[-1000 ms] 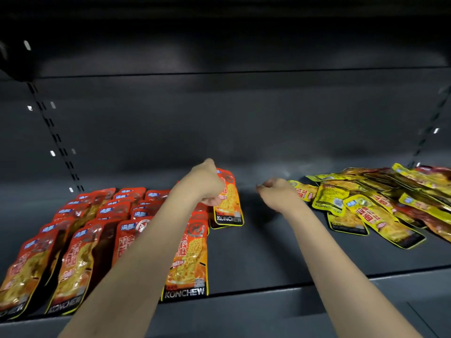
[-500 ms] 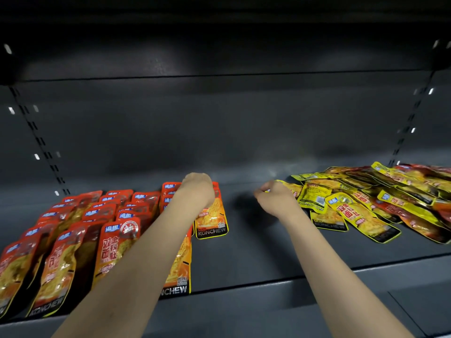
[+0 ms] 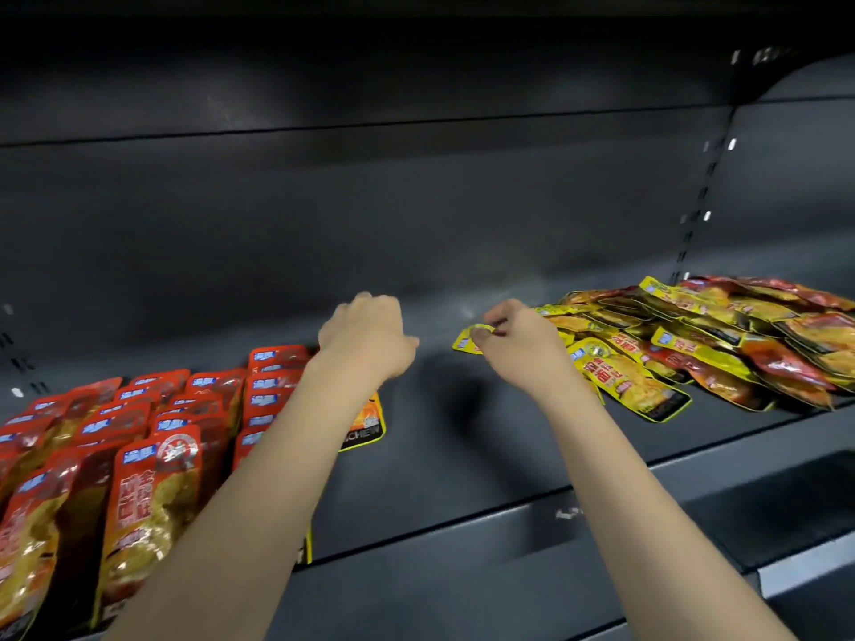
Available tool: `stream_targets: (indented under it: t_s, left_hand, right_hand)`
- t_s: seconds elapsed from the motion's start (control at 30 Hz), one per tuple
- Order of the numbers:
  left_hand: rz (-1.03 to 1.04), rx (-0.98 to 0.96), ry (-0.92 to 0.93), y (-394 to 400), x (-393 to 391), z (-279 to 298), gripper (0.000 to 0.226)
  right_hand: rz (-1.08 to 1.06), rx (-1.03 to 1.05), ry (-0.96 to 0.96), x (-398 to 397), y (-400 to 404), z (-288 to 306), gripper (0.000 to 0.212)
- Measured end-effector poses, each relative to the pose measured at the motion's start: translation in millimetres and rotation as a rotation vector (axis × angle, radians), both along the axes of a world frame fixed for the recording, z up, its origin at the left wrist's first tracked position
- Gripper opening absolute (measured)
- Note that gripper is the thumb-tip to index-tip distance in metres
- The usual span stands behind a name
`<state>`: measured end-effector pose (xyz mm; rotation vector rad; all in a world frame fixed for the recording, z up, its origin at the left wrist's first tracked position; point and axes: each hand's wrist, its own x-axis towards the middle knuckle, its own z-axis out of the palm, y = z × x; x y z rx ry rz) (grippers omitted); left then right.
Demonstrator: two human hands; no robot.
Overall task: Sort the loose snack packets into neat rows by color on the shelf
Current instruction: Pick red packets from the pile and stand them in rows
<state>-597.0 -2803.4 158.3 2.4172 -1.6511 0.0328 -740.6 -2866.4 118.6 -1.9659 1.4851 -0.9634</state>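
Left hand (image 3: pixel 368 333) motion-blurred, fingers indistinct. Left forearm hides most of orange packet (image 3: pixel 365 421) beside red packet rows (image 3: pixel 139 437). Red rows cut by left edge. Mixed packet pile (image 3: pixel 721 344) cut by right edge. Print on yellow packet (image 3: pixel 472 339) too small to read.

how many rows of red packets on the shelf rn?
4 rows of red packets, all left of the left hand: far-left row, second row, third row, fourth row partly behind the left forearm. More may sit outside the frame's left edge.

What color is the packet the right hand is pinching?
Yellow. The right hand pinches the yellow packet, seen in the head view.
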Motion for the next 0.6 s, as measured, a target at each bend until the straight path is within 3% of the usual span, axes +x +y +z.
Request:
stream_targets:
  t_s: [0.27, 0.6]
  left_hand:
    - [-0.356, -0.431, 0.119, -37.5, -88.8, 6.0, 0.025]
    - [-0.423, -0.354, 0.176, -129.2, -206.4, -12.8, 0.018]
  right_hand:
    - [-0.052, -0.142, 0.066, -96.9, -21.5, 8.8, 0.029]
    - [-0.109, -0.087, 0.128, -223.0, -72.7, 9.2, 0.019]
